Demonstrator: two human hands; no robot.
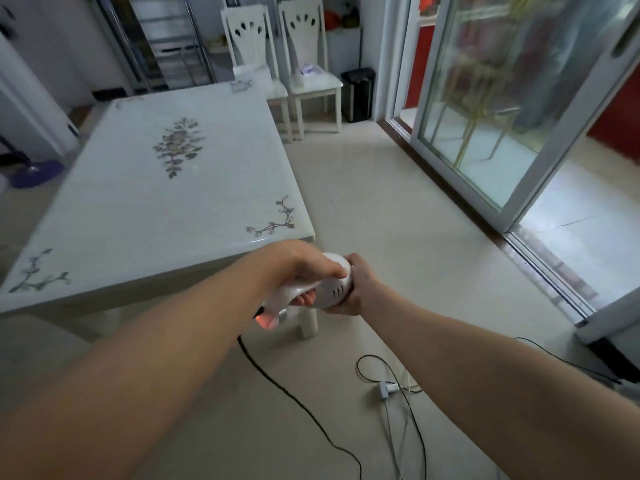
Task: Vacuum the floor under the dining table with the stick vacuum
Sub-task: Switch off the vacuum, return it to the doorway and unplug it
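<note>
Beige tiled floor, white floral-inlaid glass-topped bench just beyond the fingers. White plastic stick vacuum body is gripped closed by both: left hand on the handle, right hand cupping the motor end. Wand hidden. Probably light, rigid, smooth; black cord trails below.

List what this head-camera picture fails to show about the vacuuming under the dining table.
- Vacuum's tube and floor head: head view, hidden behind the left hand, the right hand and the vacuum body.
- Floor under the dining table: covered by the tabletop; only the near leg shows.
- Black cord: runs off the bottom edge; its plug is unseen.
- Beyond the glass door: blurred by reflections.
</note>
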